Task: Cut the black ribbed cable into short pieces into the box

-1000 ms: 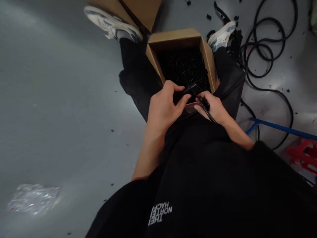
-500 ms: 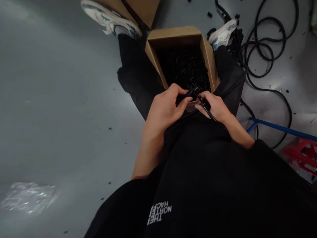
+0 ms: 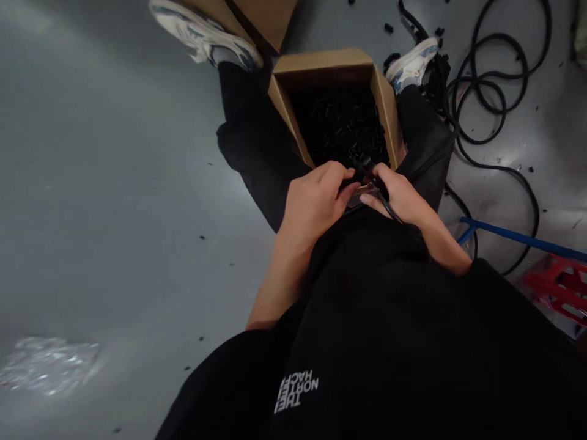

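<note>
My left hand [image 3: 314,205] and my right hand [image 3: 394,195] meet just above the near edge of a cardboard box, both closed on a black cable [image 3: 383,201]. A ribbed black strain relief [image 3: 361,164] sticks out of the grip, pointing towards the box. The cable's tail runs down past my right palm towards my lap. Inside the box lies a deep heap of small black plastic pieces [image 3: 339,122]. My fingers hide part of the cable end.
The open box [image 3: 323,60] stands between my legs, with my sneakers beyond it. Coiled black cable [image 3: 486,104] and scattered black pieces lie on the grey floor at right. A blue metal bar [image 3: 518,235], a red crate [image 3: 562,284] and another cardboard box [image 3: 257,18] are nearby.
My left hand has turned and slid right, closer to my right hand, and its fingers have shifted on the cable. The view has barely moved.
</note>
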Demonstrator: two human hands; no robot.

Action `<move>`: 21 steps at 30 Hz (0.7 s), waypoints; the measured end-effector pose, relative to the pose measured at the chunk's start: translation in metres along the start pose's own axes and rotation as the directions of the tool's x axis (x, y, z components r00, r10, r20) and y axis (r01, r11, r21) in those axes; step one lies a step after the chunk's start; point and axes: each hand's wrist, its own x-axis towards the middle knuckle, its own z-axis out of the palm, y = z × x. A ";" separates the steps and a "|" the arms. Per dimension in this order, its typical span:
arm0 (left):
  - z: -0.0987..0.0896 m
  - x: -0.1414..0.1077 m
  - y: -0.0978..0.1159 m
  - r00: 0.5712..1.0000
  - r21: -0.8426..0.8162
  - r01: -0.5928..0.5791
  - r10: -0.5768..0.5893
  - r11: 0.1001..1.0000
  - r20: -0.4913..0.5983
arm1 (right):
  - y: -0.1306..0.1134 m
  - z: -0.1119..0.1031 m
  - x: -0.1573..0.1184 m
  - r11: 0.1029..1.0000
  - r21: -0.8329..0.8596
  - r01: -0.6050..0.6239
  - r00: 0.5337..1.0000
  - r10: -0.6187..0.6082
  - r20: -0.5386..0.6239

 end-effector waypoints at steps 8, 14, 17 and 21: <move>-0.010 0.006 -0.014 0.995 -0.026 0.093 -0.094 0.995 -0.018 | 0.005 -0.007 -0.004 1.000 0.019 -0.024 0.999 0.023 0.042; -0.016 0.006 -0.008 0.984 -0.176 0.119 -0.140 0.977 -0.109 | 0.006 -0.007 -0.009 1.000 -0.024 0.005 0.998 -0.003 0.067; -0.011 0.008 -0.008 0.986 -0.230 0.009 -0.047 0.973 -0.161 | 0.002 -0.006 -0.008 0.999 -0.025 0.043 0.997 -0.041 0.059; -0.004 0.010 -0.013 0.977 -0.260 -0.114 0.061 0.959 -0.205 | -0.001 -0.003 -0.007 0.998 0.003 0.059 0.997 -0.059 0.057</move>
